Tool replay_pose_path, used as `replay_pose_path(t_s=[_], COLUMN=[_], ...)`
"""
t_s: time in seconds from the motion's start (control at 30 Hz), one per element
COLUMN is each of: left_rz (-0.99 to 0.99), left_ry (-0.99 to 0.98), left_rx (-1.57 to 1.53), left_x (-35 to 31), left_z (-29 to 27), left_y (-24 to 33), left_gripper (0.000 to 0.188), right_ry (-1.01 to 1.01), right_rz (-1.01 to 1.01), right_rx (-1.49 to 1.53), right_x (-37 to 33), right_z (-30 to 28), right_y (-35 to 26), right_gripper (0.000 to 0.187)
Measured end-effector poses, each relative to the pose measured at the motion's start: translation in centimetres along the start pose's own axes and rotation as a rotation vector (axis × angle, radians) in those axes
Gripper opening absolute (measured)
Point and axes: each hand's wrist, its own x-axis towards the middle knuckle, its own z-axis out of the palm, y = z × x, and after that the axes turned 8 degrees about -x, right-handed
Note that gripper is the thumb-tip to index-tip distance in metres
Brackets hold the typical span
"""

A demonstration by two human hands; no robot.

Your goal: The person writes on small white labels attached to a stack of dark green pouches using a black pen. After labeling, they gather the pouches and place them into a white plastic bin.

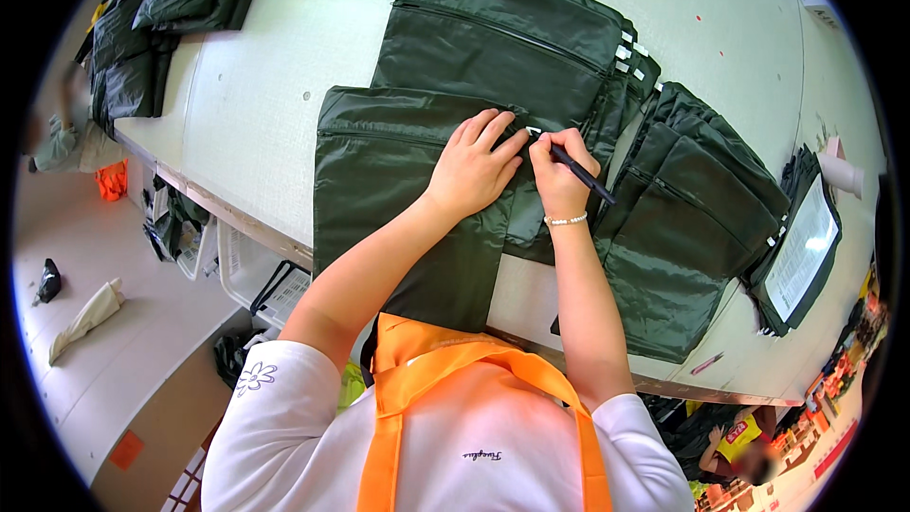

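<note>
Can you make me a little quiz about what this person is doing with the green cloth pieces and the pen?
1. True or false: the right hand holds a black pen.
2. What does the left hand do? A) lifts a box B) presses flat on a dark green fabric piece C) hangs off the table
3. Fill in: the pen tip meets a small ______ tag at the fabric's edge.

Key
1. True. The pen is pinched in the fingers, and a bead bracelet sits on that wrist.
2. B. The palm is spread on the piece nearest the person.
3. White. More such tags show on the stack of fabric pieces behind.
</note>
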Motion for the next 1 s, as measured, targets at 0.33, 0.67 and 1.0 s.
replay_pose_path(t_s=[0.33, 0.67, 1.0], left_rz=[-0.014, -0.078, 0.051], left_ry=[-0.009, 0.273, 0.243], left_rx=[-0.035, -0.381, -0.257], left_x=[-0.1, -0.3, 10.1], left_z=[0.1, -0.4, 0.2], left_y=[0.0, -1.2, 1.6], left_gripper=[0.035, 0.031, 0.046], right_ry=[0.039, -0.323, 0.007], right_rz=[0.049, -0.123, 0.182], right_rx=[0.082, -0.530, -0.285], right_x=[-0.3, -6.6, -2.1], right_z=[-0.4, -1.9, -24.9], right_y=[0.8, -5.6, -5.3], right_gripper=[0.015, 0.023, 0.024])
